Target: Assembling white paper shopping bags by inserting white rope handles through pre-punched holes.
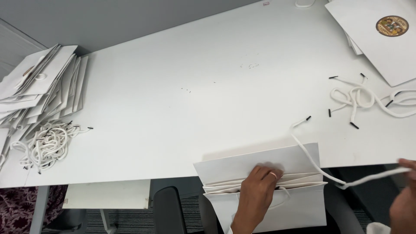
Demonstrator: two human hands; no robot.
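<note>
One cord (312, 158) between bag (260, 167) and right grip (405, 190).

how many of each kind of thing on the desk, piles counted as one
stack of flat white paper bags: 1
stack of bags with round sticker: 1
open white paper bag under left hand: 1
loose cord bundles: 2
cord pulled by right hand: 1
total: 6

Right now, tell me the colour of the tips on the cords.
Black tips on white cords, clearest in the head view.
</note>
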